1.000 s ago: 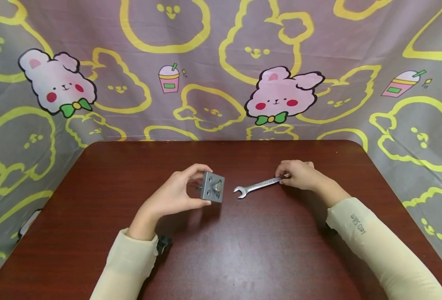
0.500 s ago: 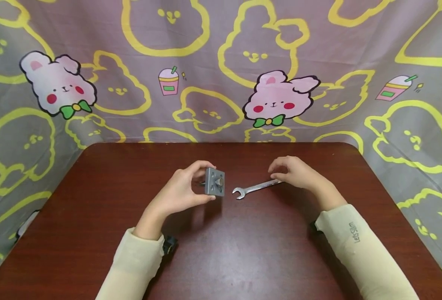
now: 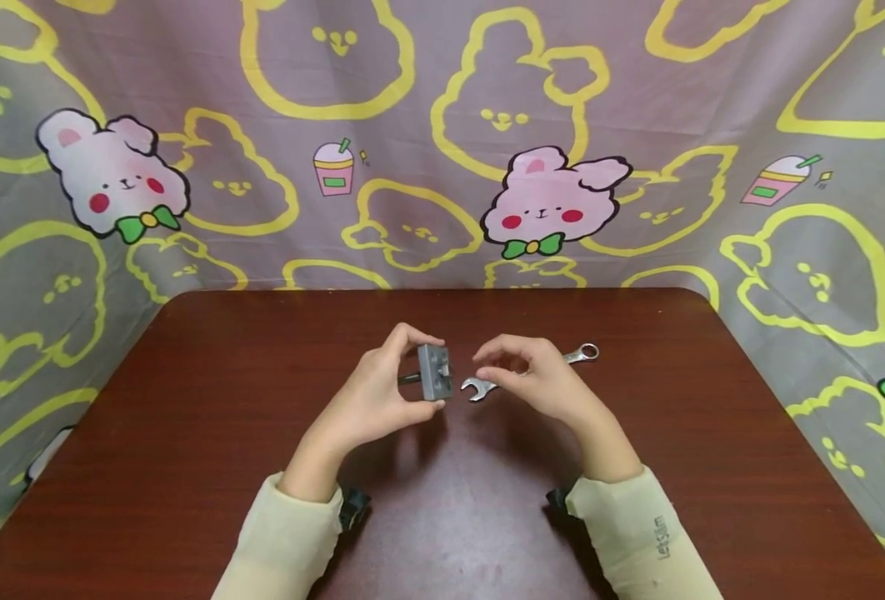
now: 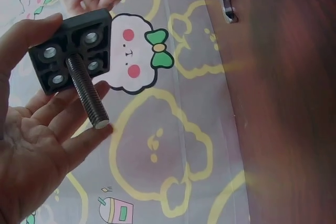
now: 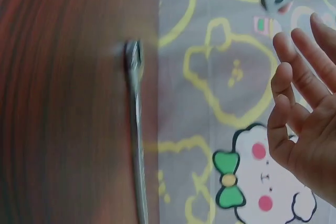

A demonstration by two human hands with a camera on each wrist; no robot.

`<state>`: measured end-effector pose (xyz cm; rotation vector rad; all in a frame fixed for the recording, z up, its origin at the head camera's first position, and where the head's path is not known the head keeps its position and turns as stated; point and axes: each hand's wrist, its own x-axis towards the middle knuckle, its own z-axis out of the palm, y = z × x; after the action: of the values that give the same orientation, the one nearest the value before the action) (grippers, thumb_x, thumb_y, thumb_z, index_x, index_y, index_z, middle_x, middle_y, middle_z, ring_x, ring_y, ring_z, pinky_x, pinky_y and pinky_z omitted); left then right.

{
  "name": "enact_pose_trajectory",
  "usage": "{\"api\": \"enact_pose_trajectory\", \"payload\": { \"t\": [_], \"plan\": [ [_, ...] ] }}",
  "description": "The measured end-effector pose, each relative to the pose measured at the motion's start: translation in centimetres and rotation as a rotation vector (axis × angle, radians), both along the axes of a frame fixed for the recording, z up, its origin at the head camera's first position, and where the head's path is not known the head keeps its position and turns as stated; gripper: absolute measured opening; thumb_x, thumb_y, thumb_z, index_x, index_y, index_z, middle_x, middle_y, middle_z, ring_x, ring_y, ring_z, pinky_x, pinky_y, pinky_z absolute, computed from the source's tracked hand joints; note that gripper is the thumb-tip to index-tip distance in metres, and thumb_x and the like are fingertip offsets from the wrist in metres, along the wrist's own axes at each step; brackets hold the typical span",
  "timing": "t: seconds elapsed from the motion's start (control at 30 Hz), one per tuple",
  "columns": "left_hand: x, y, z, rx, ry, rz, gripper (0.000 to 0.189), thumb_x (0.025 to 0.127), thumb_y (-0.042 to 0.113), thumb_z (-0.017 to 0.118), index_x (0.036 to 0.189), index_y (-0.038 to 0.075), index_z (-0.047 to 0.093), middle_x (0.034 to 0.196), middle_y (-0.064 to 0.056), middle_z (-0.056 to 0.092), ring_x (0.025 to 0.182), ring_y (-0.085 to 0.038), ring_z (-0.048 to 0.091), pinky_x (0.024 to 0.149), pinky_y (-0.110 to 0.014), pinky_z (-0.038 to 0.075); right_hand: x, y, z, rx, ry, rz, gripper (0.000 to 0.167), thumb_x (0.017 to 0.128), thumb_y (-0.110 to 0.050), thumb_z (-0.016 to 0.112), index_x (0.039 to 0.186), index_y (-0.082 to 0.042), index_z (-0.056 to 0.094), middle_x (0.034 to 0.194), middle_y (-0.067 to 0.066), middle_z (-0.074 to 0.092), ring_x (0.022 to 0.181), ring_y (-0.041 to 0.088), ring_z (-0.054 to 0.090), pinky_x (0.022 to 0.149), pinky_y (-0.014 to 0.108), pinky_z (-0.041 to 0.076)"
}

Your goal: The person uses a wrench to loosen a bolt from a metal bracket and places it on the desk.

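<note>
My left hand (image 3: pixel 363 398) pinches a small square grey plate (image 3: pixel 433 372) by its top and bottom edges, holding it upright above the table. A threaded bolt (image 4: pixel 86 92) runs through the plate's middle, its shank pointing back toward the left palm. On the other face the bolt's head shows, among several holes. Just right of the plate, my right hand (image 3: pixel 547 385) hovers with loosely bent fingers and nothing between them. Beneath it lies a combination wrench (image 3: pixel 583 353), open end toward the plate and ring end to the far right; the hand hides its middle.
The dark red-brown wooden table (image 3: pixel 225 433) has a rounded far edge. Behind it and along both sides hangs a patterned curtain (image 3: pixel 412 125) with cartoon rabbits. A small black device (image 3: pixel 354 508) is strapped at the left wrist, with another (image 3: pixel 557 502) at the right.
My right hand has let go of the wrench's far end and moved left toward the plate. The wrench stays on the table. The left hand has turned the plate slightly.
</note>
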<state>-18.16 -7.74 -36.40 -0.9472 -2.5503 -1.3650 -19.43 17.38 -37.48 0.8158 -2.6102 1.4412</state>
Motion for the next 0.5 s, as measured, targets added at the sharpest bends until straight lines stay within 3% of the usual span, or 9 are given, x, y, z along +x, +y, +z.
{"api": "enact_pose_trajectory", "payload": {
  "t": [0.23,0.5],
  "plan": [
    [0.7,0.6,-0.1,-0.001,-0.02,-0.005,0.068,0.071,0.004,0.083,0.128,0.011,0.047,0.122,-0.005,0.065,0.108,-0.015,0.069,0.09,-0.033,0.057,1.1,-2.6,-0.2,-0.118,0.003,-0.012,0.02,0.086,-0.009,0.075,0.106,-0.009,0.072,0.086,0.004,0.072,0.075,0.009,0.061,0.066,0.025,0.051],
    [1.4,1.1,0.3,-0.057,0.118,0.045,0.067,0.068,0.006,0.084,0.125,0.01,0.049,0.125,-0.006,0.065,0.105,-0.014,0.067,0.088,-0.036,0.057,1.5,-3.9,-0.7,-0.248,0.019,-0.044,0.013,0.086,-0.005,0.074,0.099,-0.004,0.072,0.086,0.013,0.071,0.066,0.008,0.059,0.06,0.025,0.053]
  ]
}}
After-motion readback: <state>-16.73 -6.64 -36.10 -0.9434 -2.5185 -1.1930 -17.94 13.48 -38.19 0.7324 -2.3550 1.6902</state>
